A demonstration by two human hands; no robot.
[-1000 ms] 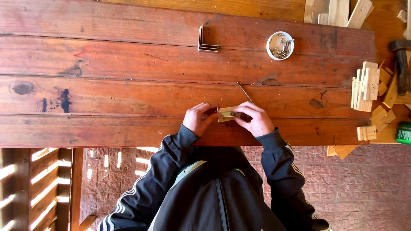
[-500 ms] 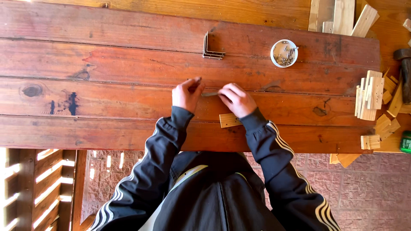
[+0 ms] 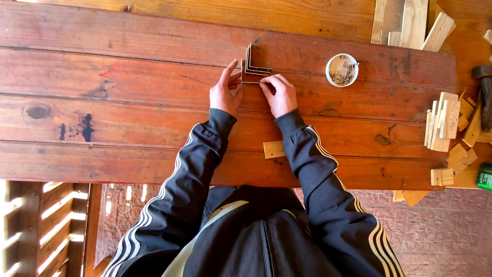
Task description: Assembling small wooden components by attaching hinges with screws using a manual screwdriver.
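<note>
Since the earlier frames both hands have moved away from the near edge of the bench (image 3: 128, 87) and up to its far planks; the small wooden block they were working on now lies behind them, and the view has shifted with the reach.

The left hand (image 3: 225, 92) has its fingers (image 3: 231, 72) extended and slightly spread, their tips touching the left side of a stack of L-shaped wooden corner pieces (image 3: 254, 65); the thumb rests against the stack's lower left part. The right hand (image 3: 279, 95) has its fingers curled, the tips pressed against the lower edge of the same stack. Whether either hand actually pinches a single piece or only pushes against it cannot be told, as the fingertips cover the contact.

The stack lies flat on the second plank from the far edge, its angle opening toward the right and the near side, just between the two hands.

The small wooden block (image 3: 273, 149) lies alone near the right sleeve (image 3: 318, 169), close to the near edge. A white round cup of nails or screws (image 3: 342, 70) stands to the right of the stack, well apart from the hands. Cut wooden offcuts (image 3: 443, 123) are piled at the bench's right end, beside a dark hammer head (image 3: 484, 102). Pale slats (image 3: 415, 23) lie at the far right corner.
</note>
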